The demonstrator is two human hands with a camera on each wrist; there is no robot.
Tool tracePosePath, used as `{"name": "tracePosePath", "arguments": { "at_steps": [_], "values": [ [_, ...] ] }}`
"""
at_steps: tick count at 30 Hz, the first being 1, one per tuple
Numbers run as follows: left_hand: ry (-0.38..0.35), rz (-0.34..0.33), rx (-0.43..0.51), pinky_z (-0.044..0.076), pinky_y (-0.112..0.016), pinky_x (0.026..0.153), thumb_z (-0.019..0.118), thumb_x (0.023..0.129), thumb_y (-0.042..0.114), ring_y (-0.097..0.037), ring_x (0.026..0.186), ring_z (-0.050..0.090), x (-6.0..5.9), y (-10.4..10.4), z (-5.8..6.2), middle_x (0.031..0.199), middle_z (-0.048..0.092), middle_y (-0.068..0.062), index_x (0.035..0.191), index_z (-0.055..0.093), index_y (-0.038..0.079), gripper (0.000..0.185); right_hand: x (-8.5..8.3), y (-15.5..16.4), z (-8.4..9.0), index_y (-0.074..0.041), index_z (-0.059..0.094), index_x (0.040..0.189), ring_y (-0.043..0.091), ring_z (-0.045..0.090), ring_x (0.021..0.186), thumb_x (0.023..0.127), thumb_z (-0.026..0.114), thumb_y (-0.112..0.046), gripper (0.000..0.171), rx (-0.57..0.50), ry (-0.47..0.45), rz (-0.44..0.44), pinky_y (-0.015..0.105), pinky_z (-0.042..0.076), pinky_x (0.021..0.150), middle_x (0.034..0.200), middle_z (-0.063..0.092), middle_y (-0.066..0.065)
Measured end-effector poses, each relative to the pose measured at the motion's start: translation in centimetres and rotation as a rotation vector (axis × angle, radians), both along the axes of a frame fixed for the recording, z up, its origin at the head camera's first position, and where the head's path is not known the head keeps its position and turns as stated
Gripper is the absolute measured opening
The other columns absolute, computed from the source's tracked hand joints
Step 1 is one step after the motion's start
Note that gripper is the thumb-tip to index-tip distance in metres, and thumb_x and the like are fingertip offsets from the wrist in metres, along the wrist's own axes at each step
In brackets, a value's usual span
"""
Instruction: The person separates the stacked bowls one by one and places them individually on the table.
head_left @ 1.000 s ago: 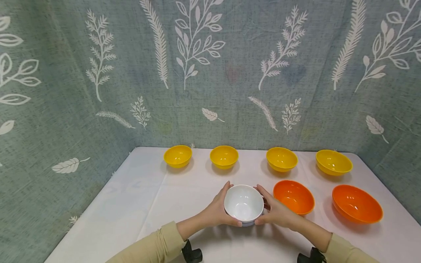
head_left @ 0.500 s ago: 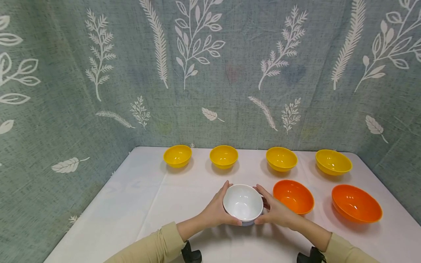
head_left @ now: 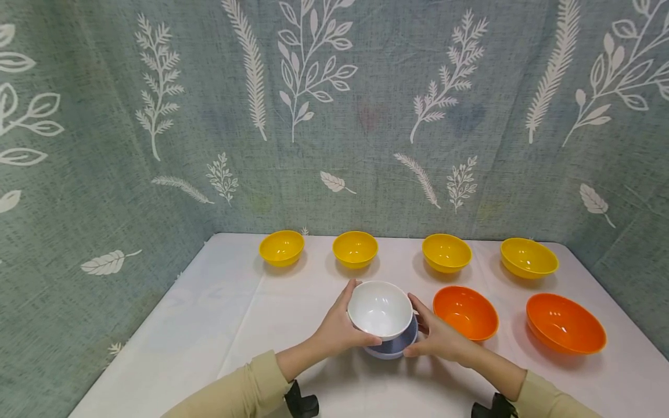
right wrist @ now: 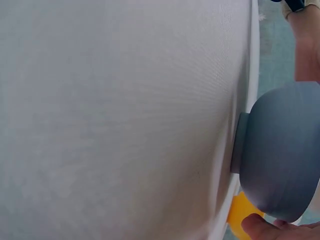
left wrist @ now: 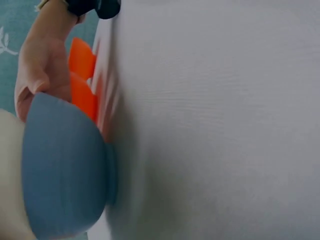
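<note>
In the head view my left hand [head_left: 334,328] grips a white bowl [head_left: 380,310] by its rim, thumb on the near side. The white bowl is raised and tilted over a blue-grey bowl [head_left: 393,343], overlapping its far left part. My right hand [head_left: 436,334] holds the blue-grey bowl at its right side, thumb near the front rim. In the left wrist view the outside of the blue-grey bowl [left wrist: 65,165] shows beside the pale white bowl [left wrist: 10,180]. The right wrist view has the blue-grey bowl [right wrist: 285,150] with its foot close to the cloth, my right fingertips [right wrist: 260,227] at its rim.
Several yellow bowls [head_left: 282,248] stand in a row along the back of the white-covered table [head_left: 209,325]. Two orange bowls, one close behind my right hand [head_left: 467,310] and a larger one [head_left: 566,323], sit on the right. A leaf-patterned curtain [head_left: 334,116] encloses the back and sides.
My left hand has lifted the white bowl up and slightly left out of the blue-grey bowl, whose inside now shows. My right hand has stayed in place.
</note>
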State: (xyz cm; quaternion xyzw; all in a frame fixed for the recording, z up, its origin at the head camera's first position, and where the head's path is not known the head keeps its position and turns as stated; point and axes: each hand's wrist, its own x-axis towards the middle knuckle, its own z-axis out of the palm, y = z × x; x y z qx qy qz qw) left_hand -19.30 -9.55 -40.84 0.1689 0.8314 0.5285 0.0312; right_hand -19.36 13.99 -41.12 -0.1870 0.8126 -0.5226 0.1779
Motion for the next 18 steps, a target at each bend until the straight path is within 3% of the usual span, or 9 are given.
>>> {"name": "tracePosePath", "arguments": {
  "at_steps": [9, 18],
  "values": [
    [0.038, 0.128, 0.019, 0.039, -0.046, 0.099, 0.087, 0.057, 0.029, -0.030, 0.123, 0.042, -0.8, -1.4, 2.2, 0.147, 0.028, -0.012, 0.147, 0.011, 0.007, 0.120, -0.3, 0.1, -0.3, 0.006, 0.003, 0.143, 0.047, 0.026, 0.130, 0.069, 0.080, -0.020, 0.110, -0.020, 0.031, 0.065, 0.052, 0.026, 0.103, 0.148, 0.012, 0.027],
    [0.025, 0.232, 0.042, 0.034, -0.047, 0.103, 0.088, 0.057, 0.022, -0.029, 0.129, 0.034, -2.1, -3.6, 2.5, 0.149, 0.025, -0.010, 0.147, 0.010, 0.007, 0.120, -0.2, 0.0, -0.5, 0.007, 0.005, 0.143, 0.048, 0.028, 0.128, 0.068, 0.081, -0.023, 0.111, 0.010, 0.103, 0.077, 0.055, 0.027, 0.102, 0.148, 0.015, 0.027]
  ]
}}
